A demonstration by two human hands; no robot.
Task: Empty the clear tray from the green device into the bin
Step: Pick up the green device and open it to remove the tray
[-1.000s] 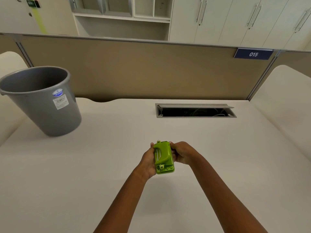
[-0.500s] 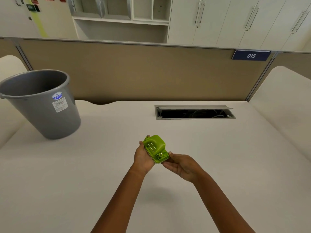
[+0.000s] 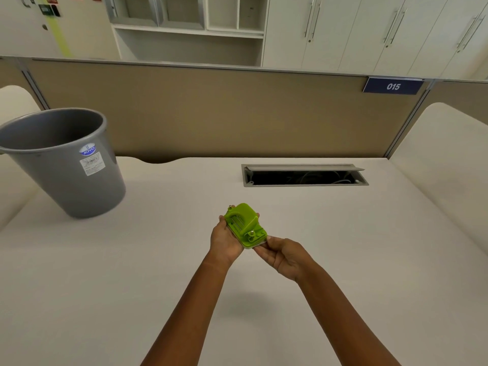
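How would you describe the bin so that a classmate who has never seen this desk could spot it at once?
Start at the wide pale desk with the tan partition along its back. Follow the desk to its far left corner, well away from the hands holding the green device. The bin stands there: a round grey plastic bucket, open-topped, with a white label and blue sticker on its side.

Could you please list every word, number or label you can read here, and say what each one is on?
"015": white digits on the blue plate fixed to the partition.
"JOYO": blue oval sticker on the grey bin.
White barcode label below it: print too small to read.
Wall signs, top left: unreadable.
Green device: lettering illegible.
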